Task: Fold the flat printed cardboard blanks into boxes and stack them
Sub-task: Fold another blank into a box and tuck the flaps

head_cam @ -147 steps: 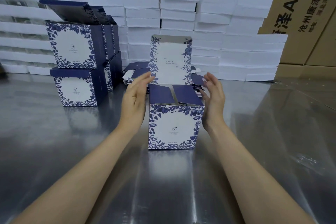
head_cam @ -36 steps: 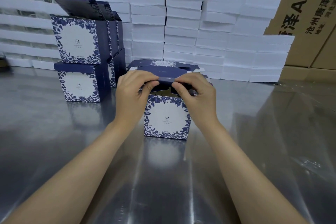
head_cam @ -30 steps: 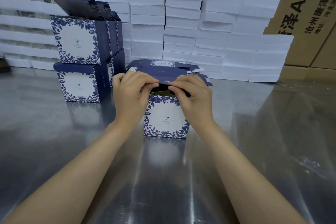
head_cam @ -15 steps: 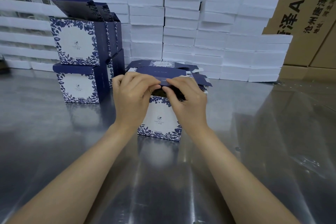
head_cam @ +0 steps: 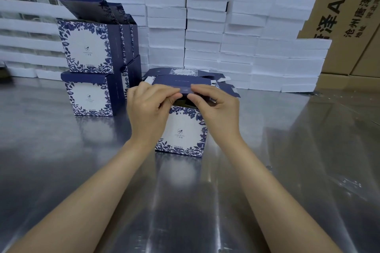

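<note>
1. Hidden: both hands cover the upper corners and side walls of the blue-and-white floral printed cardboard box (head_cam: 182, 132). Only its front panel shows, and the small print under the logo is unreadable
2. The pile of flat dark blue printed blanks (head_cam: 182, 72) just behind the box is mostly masked by flap and fingers, so I can't count them
3. Brown corrugated cartons (head_cam: 339, 6) at the back are cut off by the top edge, lettering partial. White foam slabs (head_cam: 226, 37) are stacked in front of them, the far-left ones blurred
4. Left hand (head_cam: 148, 113): thumb and curled fingers pinch the front edge of the dark blue lid flap (head_cam: 186, 89), left of centre
5. Right hand (head_cam: 218, 109): same pinch, right of centre; the two hands' fingertips nearly meet
6. The flap lies roughly level over the box mouth. A dark gap shows between flap edge and front wall, so it's not tucked in yet
7. The box stands upright at the centre of the shiny steel table (head_cam: 61, 150). A two-high stack of finished floral boxes (head_cam: 86, 51) sits apart on its left, top lids raised
</note>
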Demonstrator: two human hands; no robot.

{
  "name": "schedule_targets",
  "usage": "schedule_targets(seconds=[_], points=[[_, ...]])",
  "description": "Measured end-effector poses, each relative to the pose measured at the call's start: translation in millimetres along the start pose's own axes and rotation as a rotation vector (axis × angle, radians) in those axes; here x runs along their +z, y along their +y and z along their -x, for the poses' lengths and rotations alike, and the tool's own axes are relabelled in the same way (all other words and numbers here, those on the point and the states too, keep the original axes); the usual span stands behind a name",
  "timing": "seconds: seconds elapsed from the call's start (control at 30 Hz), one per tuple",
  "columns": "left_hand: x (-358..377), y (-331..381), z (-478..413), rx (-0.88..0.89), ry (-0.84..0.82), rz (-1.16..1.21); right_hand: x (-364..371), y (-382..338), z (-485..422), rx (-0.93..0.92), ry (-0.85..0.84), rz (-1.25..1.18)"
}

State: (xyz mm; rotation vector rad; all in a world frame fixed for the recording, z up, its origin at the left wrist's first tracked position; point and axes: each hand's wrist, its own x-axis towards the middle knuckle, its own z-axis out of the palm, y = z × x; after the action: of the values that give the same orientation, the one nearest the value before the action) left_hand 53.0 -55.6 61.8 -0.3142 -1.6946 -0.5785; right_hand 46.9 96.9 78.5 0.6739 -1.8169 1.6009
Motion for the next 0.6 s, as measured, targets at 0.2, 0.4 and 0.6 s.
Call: schedule_targets(seconds=[0.2,0.4,0.6], points=[[11.2,-3.0,15.3,-0.255,-0.136,0.220,-1.8,0.4,-1.6,0.177,0.142,-0.275],[13.2,-27.4,28.1,-0.178,-0.245,0.289,-5.1,7.1,2.6,0.079,0.253,-0.195],[17.3,-34.1,28.9,-0.223,-0.189,0.310,-3.9,17.9,8.9,-0.087,0.250,0.152]])
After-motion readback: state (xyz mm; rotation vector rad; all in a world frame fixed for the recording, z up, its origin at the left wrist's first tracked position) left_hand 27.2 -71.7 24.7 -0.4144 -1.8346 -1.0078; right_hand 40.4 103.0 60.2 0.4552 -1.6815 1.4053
